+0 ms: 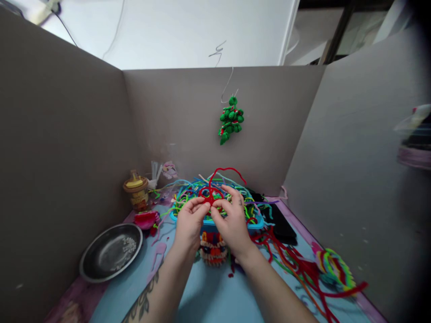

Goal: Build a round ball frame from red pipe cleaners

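Both hands meet in front of me over a blue tray point(257, 223) heaped with coloured pipe cleaners. My left hand point(189, 223) and my right hand point(232, 222) each pinch a red pipe cleaner point(215, 186), which is bent into loops with one end arching up and to the right. Just below my hands, a small red, orange and yellow pipe-cleaner figure point(213, 249) stands on the blue mat point(208, 296).
Grey cardboard walls point(67, 148) box in the space. A green pipe-cleaner ornament point(230, 120) hangs on the back wall. A metal bowl with white beads point(111, 252) and a yellow-lidded jar point(136, 192) sit at left. Loose pipe cleaners point(303, 269) and a coiled bundle point(333, 264) lie at right.
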Demonstrator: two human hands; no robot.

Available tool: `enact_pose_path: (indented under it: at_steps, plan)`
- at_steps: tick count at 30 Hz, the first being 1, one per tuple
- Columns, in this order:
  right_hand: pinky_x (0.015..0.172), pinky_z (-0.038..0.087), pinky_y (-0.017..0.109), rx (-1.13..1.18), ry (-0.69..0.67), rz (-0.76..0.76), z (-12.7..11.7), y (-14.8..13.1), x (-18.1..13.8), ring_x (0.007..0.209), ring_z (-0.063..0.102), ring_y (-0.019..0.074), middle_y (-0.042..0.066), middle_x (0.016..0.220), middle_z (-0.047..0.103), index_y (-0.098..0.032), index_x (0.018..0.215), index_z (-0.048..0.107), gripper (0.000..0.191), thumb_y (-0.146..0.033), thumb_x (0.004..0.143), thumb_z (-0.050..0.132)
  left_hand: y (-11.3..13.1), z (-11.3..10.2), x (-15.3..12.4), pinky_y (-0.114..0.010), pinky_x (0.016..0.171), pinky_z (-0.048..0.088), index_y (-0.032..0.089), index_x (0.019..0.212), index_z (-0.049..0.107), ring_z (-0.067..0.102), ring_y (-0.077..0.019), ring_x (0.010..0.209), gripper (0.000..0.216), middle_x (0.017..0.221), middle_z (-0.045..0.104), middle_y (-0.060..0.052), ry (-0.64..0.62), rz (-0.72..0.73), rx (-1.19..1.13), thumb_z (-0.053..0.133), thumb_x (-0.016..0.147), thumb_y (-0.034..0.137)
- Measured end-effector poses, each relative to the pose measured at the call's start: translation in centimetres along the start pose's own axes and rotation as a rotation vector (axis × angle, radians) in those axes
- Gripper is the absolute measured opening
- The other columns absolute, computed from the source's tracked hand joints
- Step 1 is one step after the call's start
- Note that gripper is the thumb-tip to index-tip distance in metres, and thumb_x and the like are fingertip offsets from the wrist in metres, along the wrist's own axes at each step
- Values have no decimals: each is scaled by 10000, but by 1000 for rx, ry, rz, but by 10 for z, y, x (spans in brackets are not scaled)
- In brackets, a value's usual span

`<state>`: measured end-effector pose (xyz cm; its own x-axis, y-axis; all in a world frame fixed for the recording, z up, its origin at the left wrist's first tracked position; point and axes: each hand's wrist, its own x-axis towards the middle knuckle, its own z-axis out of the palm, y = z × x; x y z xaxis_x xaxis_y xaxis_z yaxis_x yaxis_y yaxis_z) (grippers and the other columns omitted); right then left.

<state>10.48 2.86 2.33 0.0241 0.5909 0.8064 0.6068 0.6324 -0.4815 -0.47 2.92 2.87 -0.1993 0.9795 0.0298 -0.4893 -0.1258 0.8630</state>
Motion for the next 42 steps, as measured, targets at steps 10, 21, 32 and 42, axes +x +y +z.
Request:
enact_pose_path:
  at_steps: [10, 21, 32, 42]
  plan:
    - [962, 362, 451, 104, 0, 218, -19, 22, 14, 1119, 502, 274, 98, 1121, 553, -213, 729, 654, 99, -253, 773, 574, 5, -4, -1, -155, 435, 264, 169, 1023, 507, 425, -34, 438, 496, 608, 584, 70, -146, 31, 182, 766, 614, 276]
    - [991, 347, 438, 282, -130, 291, -17, 33, 15, 1162, 460, 267, 90, 1073, 542, -216, 783, 646, 126, -332, 742, 617, 17, -9, -3, -194, 536, 362, 183, 970, 493, 513, -90, 517, 378, 580, 587, 58, -289, 57, 385, 706, 662, 238]
    - [1016, 320, 431, 397, -365, 324, -17, 29, 14, 1223, 453, 276, 120, 1240, 553, -185, 638, 656, 191, -350, 734, 645, 23, -12, -2, -201, 530, 382, 178, 909, 553, 545, -104, 542, 264, 605, 607, 32, -363, 82, 467, 666, 671, 189]
    - [848, 414, 358, 479, -198, 429, -10, 34, 12, 1000, 549, 249, 60, 891, 615, -203, 562, 527, 318, -445, 750, 608, 24, -14, -2, -255, 663, 435, 197, 901, 660, 609, -180, 717, 159, 774, 671, -35, -122, 441, 709, 612, 754, 231]
